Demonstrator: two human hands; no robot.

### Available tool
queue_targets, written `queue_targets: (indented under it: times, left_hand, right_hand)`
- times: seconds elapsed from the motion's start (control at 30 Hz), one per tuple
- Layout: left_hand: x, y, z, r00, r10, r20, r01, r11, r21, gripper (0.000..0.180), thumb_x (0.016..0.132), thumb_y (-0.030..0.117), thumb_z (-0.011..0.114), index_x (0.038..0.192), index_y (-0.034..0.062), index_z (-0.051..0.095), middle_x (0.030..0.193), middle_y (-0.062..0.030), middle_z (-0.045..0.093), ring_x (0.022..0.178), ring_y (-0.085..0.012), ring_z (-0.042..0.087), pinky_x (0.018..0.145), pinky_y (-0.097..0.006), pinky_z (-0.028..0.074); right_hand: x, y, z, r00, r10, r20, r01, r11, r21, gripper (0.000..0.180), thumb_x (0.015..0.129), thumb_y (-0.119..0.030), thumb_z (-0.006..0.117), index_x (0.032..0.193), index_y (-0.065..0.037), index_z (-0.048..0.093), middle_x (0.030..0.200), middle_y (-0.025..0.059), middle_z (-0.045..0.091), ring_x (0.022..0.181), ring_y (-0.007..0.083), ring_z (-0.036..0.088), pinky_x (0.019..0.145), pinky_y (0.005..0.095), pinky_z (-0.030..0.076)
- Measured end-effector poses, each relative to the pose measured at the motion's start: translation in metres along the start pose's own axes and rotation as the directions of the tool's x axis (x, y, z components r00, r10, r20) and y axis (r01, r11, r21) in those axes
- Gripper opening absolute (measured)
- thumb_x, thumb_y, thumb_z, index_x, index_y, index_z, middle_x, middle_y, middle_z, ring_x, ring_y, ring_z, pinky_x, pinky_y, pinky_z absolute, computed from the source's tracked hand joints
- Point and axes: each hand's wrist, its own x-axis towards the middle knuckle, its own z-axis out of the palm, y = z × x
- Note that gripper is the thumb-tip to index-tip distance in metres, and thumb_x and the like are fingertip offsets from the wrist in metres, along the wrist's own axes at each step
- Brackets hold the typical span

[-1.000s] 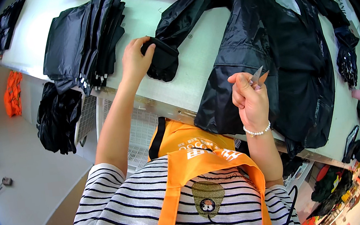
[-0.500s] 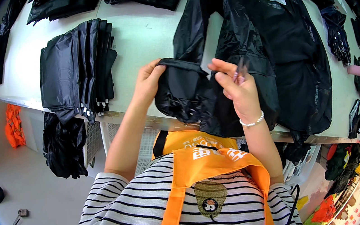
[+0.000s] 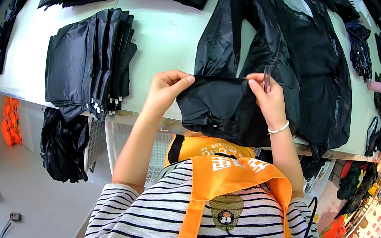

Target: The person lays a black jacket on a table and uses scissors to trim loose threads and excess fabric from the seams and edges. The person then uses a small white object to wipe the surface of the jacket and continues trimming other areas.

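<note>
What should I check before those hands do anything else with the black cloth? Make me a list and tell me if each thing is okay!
1. Left hand has its end of the edge of the black cloth: ok, pinched by thumb and fingers.
2. Right hand has the other end: ok, pinched too.
3. Edge straight between the hands: ok, it looks stretched.
4. Cloth smooth below that edge: not ok, it is crumpled lower down.
5. Blades of the small snips in the right hand off the cloth: cannot tell, too blurred.
6. Folded black stack apart from both hands: ok, it lies to the left.
</note>
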Motion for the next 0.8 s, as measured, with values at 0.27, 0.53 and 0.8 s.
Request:
queue_targets:
  times: [0.27,0.53,0.8]
  left_hand:
    - [-0.006,0.041,0.032,0.973,0.112,0.204,-0.142,0.98,0.142,0.024,0.08,0.011,0.066,0.099,-0.0038,0.061,0.079,-0.0025,0.064,0.075,-0.0056,0.055,0.07,-0.022,0.045]
    - [0.008,-0.009,0.02,0.96,0.122,0.253,-0.104,0.991,-0.08,0.024,0.079,0.009,0.066,0.101,-0.0016,0.062,0.092,-0.0035,0.064,0.087,-0.0095,0.056,0.082,-0.026,0.045]
    - [-0.003,0.017,0.025,0.954,0.107,0.28,-0.077,0.99,-0.116,0.016,0.084,0.012,0.062,0.093,-0.0012,0.063,0.086,-0.0003,0.062,0.081,-0.0072,0.053,0.075,-0.023,0.043]
  right_hand:
    - [-0.002,-0.015,0.043,0.944,-0.229,0.237,0.257,0.962,-0.091,0.017,0.077,-0.001,0.07,0.093,0.0,0.064,0.077,-0.0049,0.057,0.06,-0.0006,0.039,0.053,0.0156,0.033]
    - [-0.01,-0.017,0.012,0.989,-0.1,0.107,0.091,0.992,0.086,0.011,0.081,-0.006,0.068,0.09,-0.003,0.063,0.073,-0.0058,0.056,0.052,-0.0014,0.035,0.047,0.0144,0.029]
    - [-0.011,-0.03,0.032,0.897,-0.389,0.212,0.426,0.888,-0.173,0.018,0.08,-0.001,0.065,0.098,0.0,0.063,0.092,-0.0025,0.06,0.059,0.0011,0.035,0.053,0.0146,0.031]
